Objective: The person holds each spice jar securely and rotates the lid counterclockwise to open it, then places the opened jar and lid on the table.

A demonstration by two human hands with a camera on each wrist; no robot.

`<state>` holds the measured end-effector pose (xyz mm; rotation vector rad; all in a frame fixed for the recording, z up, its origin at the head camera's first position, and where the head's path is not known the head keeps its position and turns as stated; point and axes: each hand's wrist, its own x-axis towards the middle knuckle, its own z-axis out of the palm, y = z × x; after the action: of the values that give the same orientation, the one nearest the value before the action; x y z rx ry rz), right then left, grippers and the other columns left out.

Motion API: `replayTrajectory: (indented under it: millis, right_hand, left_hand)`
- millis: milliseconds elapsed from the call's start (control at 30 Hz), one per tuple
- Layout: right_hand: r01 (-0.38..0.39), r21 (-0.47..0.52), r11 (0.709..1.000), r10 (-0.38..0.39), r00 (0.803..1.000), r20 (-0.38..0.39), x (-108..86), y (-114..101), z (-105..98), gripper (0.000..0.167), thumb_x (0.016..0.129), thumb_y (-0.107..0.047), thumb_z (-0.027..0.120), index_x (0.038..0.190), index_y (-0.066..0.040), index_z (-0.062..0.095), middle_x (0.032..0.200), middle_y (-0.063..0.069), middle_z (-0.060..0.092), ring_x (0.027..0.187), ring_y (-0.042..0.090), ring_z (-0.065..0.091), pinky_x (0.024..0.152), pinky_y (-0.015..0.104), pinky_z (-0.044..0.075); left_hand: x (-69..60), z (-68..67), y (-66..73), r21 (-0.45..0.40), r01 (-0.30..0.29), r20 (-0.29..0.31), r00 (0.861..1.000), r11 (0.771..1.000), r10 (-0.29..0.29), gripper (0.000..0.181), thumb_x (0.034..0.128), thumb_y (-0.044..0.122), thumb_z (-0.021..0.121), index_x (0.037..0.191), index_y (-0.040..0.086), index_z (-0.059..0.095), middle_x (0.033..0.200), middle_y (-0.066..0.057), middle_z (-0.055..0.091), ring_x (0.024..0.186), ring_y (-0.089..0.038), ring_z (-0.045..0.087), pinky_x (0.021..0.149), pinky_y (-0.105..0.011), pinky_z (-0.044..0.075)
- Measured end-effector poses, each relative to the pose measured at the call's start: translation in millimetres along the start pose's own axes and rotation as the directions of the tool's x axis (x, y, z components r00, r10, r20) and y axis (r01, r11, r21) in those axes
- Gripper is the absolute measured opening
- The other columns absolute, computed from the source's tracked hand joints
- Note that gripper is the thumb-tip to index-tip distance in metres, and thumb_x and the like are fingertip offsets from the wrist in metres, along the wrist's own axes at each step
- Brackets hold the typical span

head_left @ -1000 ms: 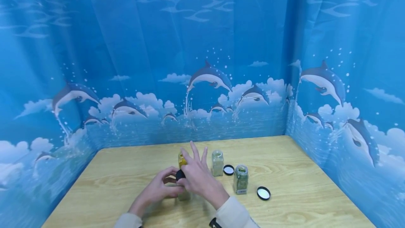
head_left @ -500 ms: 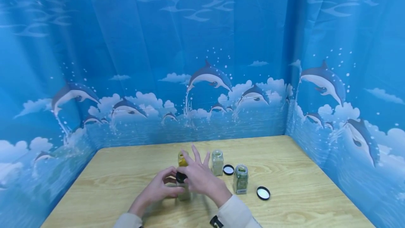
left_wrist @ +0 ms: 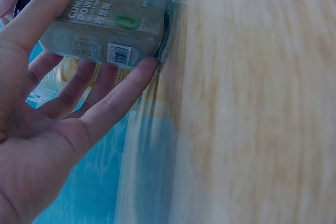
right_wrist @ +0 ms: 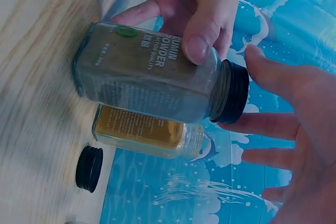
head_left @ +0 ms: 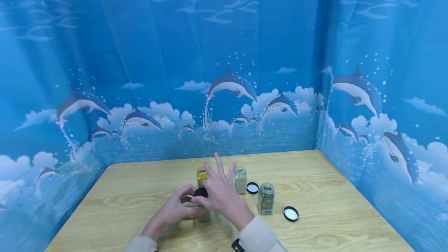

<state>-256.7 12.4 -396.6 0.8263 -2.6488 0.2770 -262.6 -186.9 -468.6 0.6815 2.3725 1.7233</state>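
Observation:
A square glass jar labelled cumin powder [left_wrist: 105,19] stands on the table with a black screw lid [right_wrist: 233,92] on its neck. My left hand [head_left: 175,207] grips the jar's body, thumb on one side and fingers around the other. My right hand [head_left: 222,193] pinches the lid between thumb and index finger, its other fingers spread. Just behind is a lidless jar of yellow powder [head_left: 202,176], partly hidden by the right hand in the head view. The cumin jar [head_left: 203,216] is mostly covered by my hands there.
To the right stand two lidless jars, one with pale powder [head_left: 240,181] and one with green flakes [head_left: 266,199]. Two black lids lie upturned, a farther lid [head_left: 252,188] and a nearer lid [head_left: 291,213]. Another black lid [right_wrist: 89,169] shows beside the yellow jar. A dolphin-print curtain [head_left: 224,127] borders the table.
My right hand's fingers have shifted around the lid, uncovering its top half a second ago and then closing on it again. My left hand has kept its grip on the cumin jar.

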Motion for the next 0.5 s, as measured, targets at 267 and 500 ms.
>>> replayTrajectory:
  millis: [267,500]
  right_hand:
    - [0.009,-0.019,1.000,-0.009,1.000,-0.002,-0.9,-0.8,1.4,0.035,0.082,-0.057,0.080,0.098,-0.026,0.081,0.161,0.007,0.046,0.157,0.049,0.016,0.105,0.093,0.012]
    - [0.035,-0.020,0.999,-0.033,0.997,0.071,-1.9,-2.9,-0.9,0.028,0.084,-0.044,0.082,0.106,-0.028,0.079,0.165,0.007,0.040,0.158,0.048,0.013,0.104,0.094,0.011]
  left_hand:
    - [-0.3,-0.4,0.1,-0.021,0.032,0.002,0.999,0.999,-0.032,0.035,0.0851,0.015,0.084,0.110,0.005,0.061,0.124,-0.018,0.063,0.115,-0.029,0.066,0.077,-0.036,0.066]
    - [0.0,-0.3,0.0,-0.021,0.019,0.008,1.000,1.000,-0.019,0.035,0.0851,0.016,0.084,0.110,0.004,0.062,0.124,-0.019,0.063,0.111,-0.025,0.066,0.078,-0.035,0.066]
